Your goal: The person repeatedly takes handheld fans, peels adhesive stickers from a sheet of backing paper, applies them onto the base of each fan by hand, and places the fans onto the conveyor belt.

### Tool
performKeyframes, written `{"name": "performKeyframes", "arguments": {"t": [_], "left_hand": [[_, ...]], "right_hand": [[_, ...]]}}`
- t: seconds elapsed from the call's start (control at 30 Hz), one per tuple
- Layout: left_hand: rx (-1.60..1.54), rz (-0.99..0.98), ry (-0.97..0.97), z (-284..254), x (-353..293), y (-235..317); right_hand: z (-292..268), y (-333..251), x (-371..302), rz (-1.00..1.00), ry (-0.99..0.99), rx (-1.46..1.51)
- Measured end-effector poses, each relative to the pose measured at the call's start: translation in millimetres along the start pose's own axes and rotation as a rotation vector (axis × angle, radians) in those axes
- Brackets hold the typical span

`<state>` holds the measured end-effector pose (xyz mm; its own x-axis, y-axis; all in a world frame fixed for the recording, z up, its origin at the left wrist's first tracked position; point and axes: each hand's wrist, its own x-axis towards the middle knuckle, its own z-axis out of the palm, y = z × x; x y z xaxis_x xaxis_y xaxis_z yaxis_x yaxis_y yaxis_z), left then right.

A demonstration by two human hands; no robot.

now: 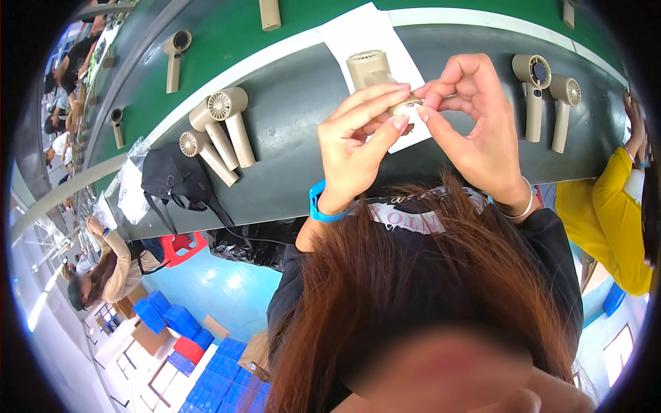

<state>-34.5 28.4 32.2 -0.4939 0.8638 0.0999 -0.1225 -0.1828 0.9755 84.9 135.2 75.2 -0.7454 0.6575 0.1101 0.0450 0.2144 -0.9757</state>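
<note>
Both hands meet upper centre of frame over a beige handheld fan (pixel 372 71) lying on a white paper sheet (pixel 361 31) on the dark grey bench (pixel 296 138). Left hand (pixel 358 148), blue wristband, has fingers curled with fingertips closed on the end of the fan's handle; right hand (pixel 475 120) pinches the same end from the other side, thumb and forefinger nearly touching. Whether a small part sits between the fingertips I cannot tell. Looks like a fit or check on the handle end, mid-step; next move probably needs steady two-finger pressure without twisting the body. Two more fans (pixel 220 134) lie left on the bench, another pair (pixel 547 96) to the right, green conveyor belt (pixel 227 34) above.
</note>
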Motion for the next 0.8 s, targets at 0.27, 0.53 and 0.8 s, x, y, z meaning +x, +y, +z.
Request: {"name": "performKeyframes", "arguments": {"t": [0.27, 0.53, 0.8], "left_hand": [[-0.006, 0.022, 0.045, 8.8, -2.4, -1.3], [0.009, 0.033, 0.047, 12.5, -2.3, -4.8], [-0.001, 0.085, 0.107, -3.6, -5.6, -5.8]], "right_hand": [[0.6, -1.4, -6.1, -0.068, 0.069, -0.136], [-4.5, -3.6, -6.0, -0.065, 0.076, -0.338], [-22.6, 9.1, 13.6, -0.307, 0.119, -0.892]]}}
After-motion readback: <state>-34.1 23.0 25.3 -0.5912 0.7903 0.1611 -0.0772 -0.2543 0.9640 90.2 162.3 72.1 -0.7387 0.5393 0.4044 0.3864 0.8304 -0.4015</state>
